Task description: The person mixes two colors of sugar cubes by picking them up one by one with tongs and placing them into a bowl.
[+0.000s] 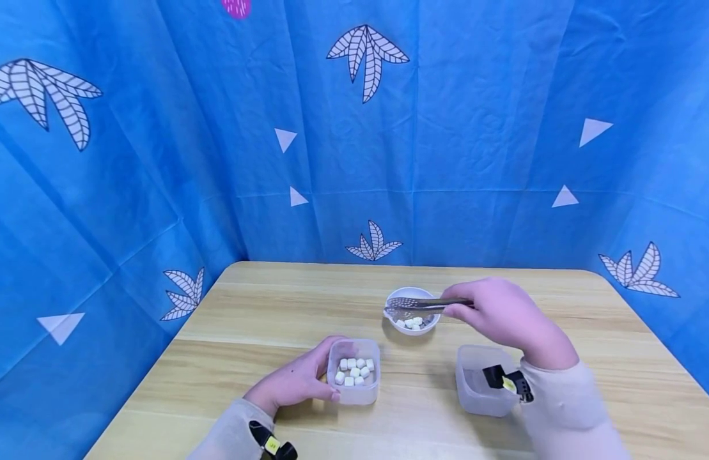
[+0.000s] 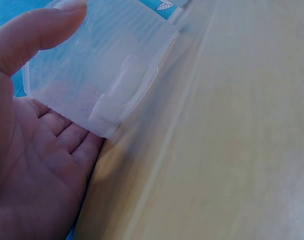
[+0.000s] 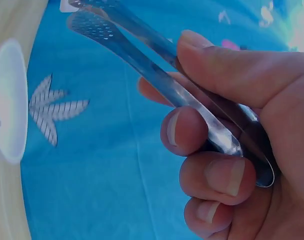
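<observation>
My left hand (image 1: 301, 381) grips the near-left side of a translucent plastic box (image 1: 360, 395), thumb in front and fingers behind. Several small white cubes (image 1: 354, 372) lie inside it. In the left wrist view the box (image 2: 117, 65) stands on the table between thumb and fingers. My right hand (image 1: 500, 314) holds metal tongs (image 1: 429, 301), their perforated ends over a white bowl (image 1: 410, 331) that contains several white cubes (image 1: 413, 322). The right wrist view shows the tongs (image 3: 162, 82) pinched between thumb and fingers, their ends slightly apart. Whether anything sits between those ends cannot be told.
A second translucent box (image 1: 483, 404) stands beneath my right wrist, partly hidden by the sleeve and wrist camera. Everything stands on a light wooden table (image 1: 262, 306). Blue patterned curtains (image 1: 469, 128) hang behind it and along its sides.
</observation>
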`<state>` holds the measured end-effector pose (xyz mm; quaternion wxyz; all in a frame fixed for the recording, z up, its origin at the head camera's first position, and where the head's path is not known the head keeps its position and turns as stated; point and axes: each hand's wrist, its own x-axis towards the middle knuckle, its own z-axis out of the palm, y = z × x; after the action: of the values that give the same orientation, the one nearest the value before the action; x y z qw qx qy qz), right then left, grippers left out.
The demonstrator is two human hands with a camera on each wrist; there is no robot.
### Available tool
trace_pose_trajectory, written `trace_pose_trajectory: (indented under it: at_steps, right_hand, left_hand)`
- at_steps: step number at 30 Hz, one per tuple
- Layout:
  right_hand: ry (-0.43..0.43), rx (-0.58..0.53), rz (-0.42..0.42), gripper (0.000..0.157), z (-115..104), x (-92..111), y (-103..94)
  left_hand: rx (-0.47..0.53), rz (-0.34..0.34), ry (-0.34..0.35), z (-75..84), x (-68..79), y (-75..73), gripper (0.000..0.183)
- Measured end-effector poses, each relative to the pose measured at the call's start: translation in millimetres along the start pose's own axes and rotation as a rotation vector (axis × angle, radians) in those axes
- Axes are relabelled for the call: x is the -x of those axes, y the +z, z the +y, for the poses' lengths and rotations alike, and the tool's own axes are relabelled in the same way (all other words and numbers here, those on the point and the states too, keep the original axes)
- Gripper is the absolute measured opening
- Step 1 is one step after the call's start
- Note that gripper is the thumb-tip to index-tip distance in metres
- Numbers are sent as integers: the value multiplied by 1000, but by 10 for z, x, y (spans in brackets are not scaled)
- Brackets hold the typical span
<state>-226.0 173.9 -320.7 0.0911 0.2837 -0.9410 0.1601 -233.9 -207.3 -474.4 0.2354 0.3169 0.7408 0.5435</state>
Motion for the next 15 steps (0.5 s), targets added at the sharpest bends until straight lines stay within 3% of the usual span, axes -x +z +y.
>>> trace_pose_trajectory:
  at_steps: [7, 15]
  right_hand:
    - [104, 35, -67, 18, 269, 43, -40]
    - [158, 40, -127, 16, 382, 71, -29]
  left_hand:
    - [3, 9, -33, 12, 3, -3, 87]
    - [-3, 4, -6, -24, -8, -2, 87]
